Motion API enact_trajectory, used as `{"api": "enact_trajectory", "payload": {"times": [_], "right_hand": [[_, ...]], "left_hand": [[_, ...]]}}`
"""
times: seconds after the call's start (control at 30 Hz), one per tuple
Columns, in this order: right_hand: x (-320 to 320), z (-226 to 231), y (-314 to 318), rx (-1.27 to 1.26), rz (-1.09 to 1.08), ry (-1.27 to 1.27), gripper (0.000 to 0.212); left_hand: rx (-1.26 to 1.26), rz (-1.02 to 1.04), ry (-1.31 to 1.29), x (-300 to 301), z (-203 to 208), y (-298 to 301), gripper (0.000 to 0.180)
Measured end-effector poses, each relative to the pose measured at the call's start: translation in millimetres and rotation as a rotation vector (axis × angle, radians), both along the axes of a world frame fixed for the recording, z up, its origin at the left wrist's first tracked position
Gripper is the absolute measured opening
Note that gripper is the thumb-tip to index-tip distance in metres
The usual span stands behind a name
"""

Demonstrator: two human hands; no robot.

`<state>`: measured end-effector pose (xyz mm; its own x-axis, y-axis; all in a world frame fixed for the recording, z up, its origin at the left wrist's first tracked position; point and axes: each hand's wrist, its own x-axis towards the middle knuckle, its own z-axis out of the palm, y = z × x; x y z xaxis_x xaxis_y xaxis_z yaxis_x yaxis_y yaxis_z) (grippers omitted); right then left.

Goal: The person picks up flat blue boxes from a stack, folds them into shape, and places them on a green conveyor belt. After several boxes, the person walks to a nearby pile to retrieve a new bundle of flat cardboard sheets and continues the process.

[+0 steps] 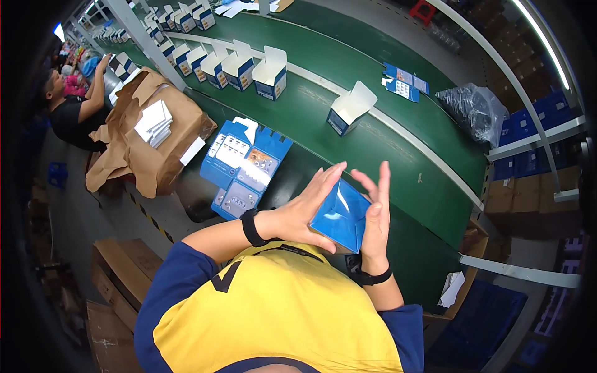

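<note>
Between my two palms I hold a small blue carton (341,214), its folded blue end facing up. My left hand (303,214) presses on its left side with the fingers stretched out. Against the right side lies my right hand (375,217), thumb and fingers pointing upward. Left of my hands, flat printed blue cartons (256,171) lie on the dark bench. Beyond my hands, a blue-and-white box (348,113) stands on the green conveyor belt (398,165) with its white flap up.
A row of open boxes (270,78) stands at the far left of the belt. Another flattened carton (404,84) and a clear plastic bag (476,112) lie across the rail. Brown paper (168,158) with white folded sheets (154,123) is at left, near a co-worker (78,112).
</note>
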<state>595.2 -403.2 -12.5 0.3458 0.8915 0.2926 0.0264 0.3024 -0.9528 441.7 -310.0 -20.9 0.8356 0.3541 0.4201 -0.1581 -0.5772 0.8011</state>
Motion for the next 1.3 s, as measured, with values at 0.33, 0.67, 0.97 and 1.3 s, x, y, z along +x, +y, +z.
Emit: {"api": "enact_trajectory", "payload": {"times": [0.33,0.67,0.97,1.3], "right_hand": [[31,-29,9,-0.264,0.0,0.451,0.076],[142,-118,96,-0.363,-0.073,-0.177,0.104],[174,-233,160,-0.432,-0.479,-0.452,0.113],[-41,-147,83,-0.663,0.515,0.477,0.092]], "left_hand": [[0.663,-0.053,-0.161,10,-7,17,0.108],[0.253,0.736,0.655,-39,1,42,0.103],[0.16,1.14,1.027,-95,-46,71,0.119],[0.15,1.163,0.955,-92,-58,93,0.09]]}}
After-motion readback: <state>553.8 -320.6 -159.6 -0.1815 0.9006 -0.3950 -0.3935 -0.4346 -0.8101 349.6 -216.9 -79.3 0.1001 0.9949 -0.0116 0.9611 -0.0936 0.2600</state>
